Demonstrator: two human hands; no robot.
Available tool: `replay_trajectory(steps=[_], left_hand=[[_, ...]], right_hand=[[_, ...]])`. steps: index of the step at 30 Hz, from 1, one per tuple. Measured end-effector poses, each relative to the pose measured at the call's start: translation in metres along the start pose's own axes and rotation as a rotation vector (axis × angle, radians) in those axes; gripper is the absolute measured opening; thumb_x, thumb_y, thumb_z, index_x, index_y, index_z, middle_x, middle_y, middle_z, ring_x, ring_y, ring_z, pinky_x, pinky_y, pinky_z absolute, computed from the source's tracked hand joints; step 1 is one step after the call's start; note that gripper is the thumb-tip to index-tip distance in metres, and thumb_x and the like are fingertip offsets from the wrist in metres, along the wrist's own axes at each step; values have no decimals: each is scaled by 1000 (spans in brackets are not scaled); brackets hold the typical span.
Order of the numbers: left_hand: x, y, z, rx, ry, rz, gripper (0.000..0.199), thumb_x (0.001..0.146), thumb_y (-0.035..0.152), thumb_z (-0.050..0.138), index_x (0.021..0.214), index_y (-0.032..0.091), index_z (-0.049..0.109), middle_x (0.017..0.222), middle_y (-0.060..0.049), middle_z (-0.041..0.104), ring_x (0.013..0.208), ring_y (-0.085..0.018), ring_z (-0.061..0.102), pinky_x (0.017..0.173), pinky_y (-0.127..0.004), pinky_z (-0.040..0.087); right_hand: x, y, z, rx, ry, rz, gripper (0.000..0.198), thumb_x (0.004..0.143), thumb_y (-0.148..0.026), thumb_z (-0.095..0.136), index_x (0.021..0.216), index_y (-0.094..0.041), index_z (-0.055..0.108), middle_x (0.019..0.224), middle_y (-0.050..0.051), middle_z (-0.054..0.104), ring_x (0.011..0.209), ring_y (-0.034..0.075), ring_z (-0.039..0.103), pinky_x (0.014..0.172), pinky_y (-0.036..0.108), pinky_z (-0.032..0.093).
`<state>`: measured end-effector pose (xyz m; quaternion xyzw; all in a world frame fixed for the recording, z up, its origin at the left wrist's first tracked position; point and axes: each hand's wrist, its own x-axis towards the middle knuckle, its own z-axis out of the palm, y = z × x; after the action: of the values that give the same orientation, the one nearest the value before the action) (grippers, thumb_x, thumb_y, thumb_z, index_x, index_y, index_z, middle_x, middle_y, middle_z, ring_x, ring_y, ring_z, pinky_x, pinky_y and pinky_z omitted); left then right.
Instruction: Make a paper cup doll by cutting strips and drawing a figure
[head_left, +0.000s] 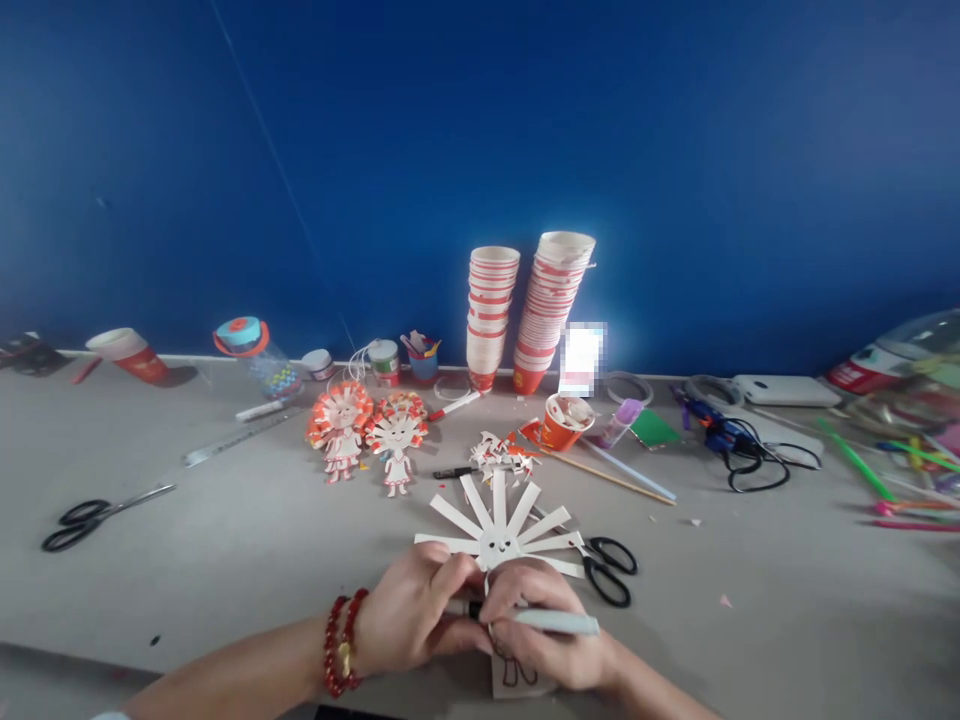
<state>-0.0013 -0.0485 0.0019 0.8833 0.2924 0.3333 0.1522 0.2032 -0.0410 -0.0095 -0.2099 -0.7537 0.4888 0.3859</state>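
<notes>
In my right hand (544, 620) is a marker (559, 622) with a pale barrel, gripped near its left end. The fingers of my left hand (420, 610) close round that same end, where a black section and a light tip piece show; whether this piece is a cap I cannot tell. Beneath both hands lies a white paper cutout (500, 520), with long strips fanning out round a small drawn face. Its lower part carries dark drawn outlines and is partly covered by my right hand. Black-handled scissors (611, 585) lie right of it, their blades under the strips.
Two finished-looking paper dolls (341, 430) stand out beyond my left hand, near paper scraps (502, 455). Tall cup stacks (493, 310) line the blue wall. An orange-red cup (566, 425) holds scraps. More scissors (94, 520) lie left; a glue gun (724, 430) with its cord lies right.
</notes>
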Motion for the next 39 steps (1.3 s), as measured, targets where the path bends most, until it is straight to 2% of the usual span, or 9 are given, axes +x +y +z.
replay_trajectory(steps=[4, 15, 19, 24, 26, 29, 32, 35, 39], left_hand=[[8, 6, 0, 58, 65, -4, 43, 98, 61, 31, 97, 20, 45, 70, 0, 61, 56, -15, 55, 57, -25, 38], [40, 19, 28, -101, 94, 51, 41, 103, 49, 14, 92, 21, 42, 62, 1, 54, 47, -14, 46, 51, -26, 32], [42, 17, 32, -41, 63, 6, 47, 103, 51, 11, 92, 20, 44, 62, 0, 54, 50, -15, 48, 51, -27, 32], [51, -10, 21, 170, -4, 40, 66, 97, 65, 3, 84, 19, 49, 65, -2, 56, 56, -16, 51, 58, -30, 38], [56, -30, 11, 290, -6, -48, 66, 99, 61, 5, 81, 19, 52, 74, -4, 59, 69, -17, 55, 66, -31, 41], [58, -61, -3, 404, 9, -174, 42, 104, 42, 29, 85, 17, 57, 88, -7, 60, 82, -20, 55, 76, -35, 42], [52, -80, -9, 506, -37, -232, 25, 99, 35, 47, 87, 17, 60, 91, -7, 60, 88, -23, 53, 80, -38, 40], [46, -86, -4, 566, -101, -245, 15, 92, 32, 61, 89, 18, 62, 94, -6, 60, 93, -25, 52, 84, -42, 39], [46, -90, 7, 596, -143, -247, 7, 90, 26, 63, 92, 19, 63, 94, -5, 60, 96, -25, 51, 88, -42, 38]], right_hand=[[-10, 5, 3, 227, 45, 127, 36, 92, -51, 42, 95, -22, 63, 64, 1, 58, 52, 15, 53, 52, 26, 46], [-38, 27, 23, 429, 424, 89, 42, 89, -60, 44, 76, -24, 61, 60, 3, 54, 39, 13, 43, 35, 26, 33], [-34, 28, 13, 392, 374, 49, 43, 91, -59, 41, 78, -23, 60, 60, 2, 54, 40, 13, 43, 34, 26, 34], [-18, 20, -12, 230, 277, 152, 34, 92, -50, 46, 85, -21, 63, 60, 1, 57, 47, 14, 49, 43, 25, 37], [-10, 18, -26, 192, 423, 142, 30, 91, -47, 47, 93, -20, 62, 59, -1, 56, 47, 14, 50, 43, 25, 36], [-1, 15, -53, -2, 576, 204, 16, 88, -34, 49, 91, -21, 57, 57, -3, 57, 49, 13, 50, 48, 24, 39], [5, 10, -77, -260, 467, 236, 14, 89, -28, 48, 93, -21, 59, 62, -2, 61, 55, 15, 55, 54, 25, 43], [7, 4, -94, -564, 274, 231, 16, 90, -28, 53, 97, -23, 66, 85, 3, 71, 73, 19, 64, 70, 29, 49], [1, 1, -110, -697, 67, 240, 26, 91, -32, 55, 114, -26, 67, 113, 6, 71, 101, 27, 67, 85, 38, 51]])
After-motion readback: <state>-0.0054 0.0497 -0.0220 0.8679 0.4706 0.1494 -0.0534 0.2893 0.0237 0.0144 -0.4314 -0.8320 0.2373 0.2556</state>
